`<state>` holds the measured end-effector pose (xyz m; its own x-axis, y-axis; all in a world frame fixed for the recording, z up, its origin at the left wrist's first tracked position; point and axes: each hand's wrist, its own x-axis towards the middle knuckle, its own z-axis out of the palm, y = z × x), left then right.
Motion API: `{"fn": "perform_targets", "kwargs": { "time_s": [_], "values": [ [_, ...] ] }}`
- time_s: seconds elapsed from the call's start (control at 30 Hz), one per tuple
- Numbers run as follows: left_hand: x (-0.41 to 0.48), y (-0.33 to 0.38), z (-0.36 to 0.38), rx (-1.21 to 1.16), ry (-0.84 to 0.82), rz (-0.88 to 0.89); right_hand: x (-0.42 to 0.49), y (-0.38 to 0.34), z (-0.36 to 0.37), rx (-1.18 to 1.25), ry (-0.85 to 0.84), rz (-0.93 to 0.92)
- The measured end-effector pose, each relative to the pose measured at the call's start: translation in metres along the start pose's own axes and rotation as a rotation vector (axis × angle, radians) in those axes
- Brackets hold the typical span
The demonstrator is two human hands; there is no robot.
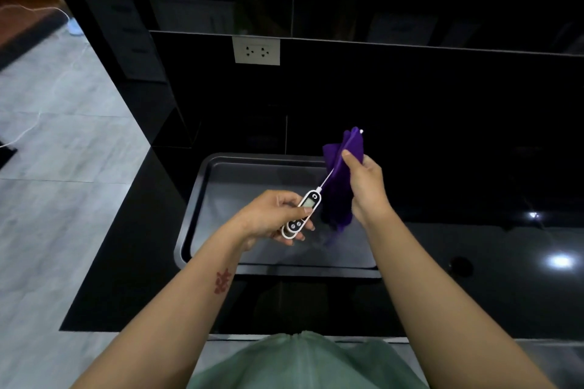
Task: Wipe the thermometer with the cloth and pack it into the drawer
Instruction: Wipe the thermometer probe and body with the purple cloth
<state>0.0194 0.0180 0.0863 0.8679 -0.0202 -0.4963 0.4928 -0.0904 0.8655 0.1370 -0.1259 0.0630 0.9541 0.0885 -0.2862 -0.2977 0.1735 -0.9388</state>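
My left hand (271, 215) grips the white and black handle of a digital probe thermometer (301, 213), held above a dark tray. Its thin metal probe slants up to the right into a purple cloth (343, 167). My right hand (366, 186) holds that cloth, folded around the probe, and the probe's tip just shows past the cloth's top edge. The lower end of the cloth hangs down over the tray. No drawer is visible in this view.
A dark rectangular tray (202, 199) lies on the glossy black counter (474, 262) under both hands. A black backsplash with a white double socket (256, 50) rises behind. The grey tiled floor (63, 167) lies to the left, past the counter's edge.
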Motion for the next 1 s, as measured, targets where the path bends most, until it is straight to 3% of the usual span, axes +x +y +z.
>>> {"fn": "perform_targets", "kwargs": {
  "time_s": [0.23, 0.43, 0.53, 0.73, 1.0],
  "values": [
    [0.005, -0.001, -0.003, -0.020, 0.089, 0.022, -0.017, 0.009, -0.001, -0.106, -0.208, 0.088],
    [0.001, -0.023, -0.033, 0.001, 0.085, -0.017, -0.001, 0.005, -0.030, 0.116, 0.042, 0.158],
    [-0.002, -0.036, -0.047, -0.006, 0.049, -0.038, 0.004, 0.000, -0.039, 0.104, 0.071, 0.156],
    [-0.007, -0.038, -0.060, 0.032, -0.041, -0.040, 0.011, -0.006, -0.040, -0.099, -0.060, 0.159],
    [-0.006, -0.028, -0.070, 0.148, 0.008, 0.018, 0.014, -0.022, -0.033, -0.438, -0.196, 0.032]
  ]
}}
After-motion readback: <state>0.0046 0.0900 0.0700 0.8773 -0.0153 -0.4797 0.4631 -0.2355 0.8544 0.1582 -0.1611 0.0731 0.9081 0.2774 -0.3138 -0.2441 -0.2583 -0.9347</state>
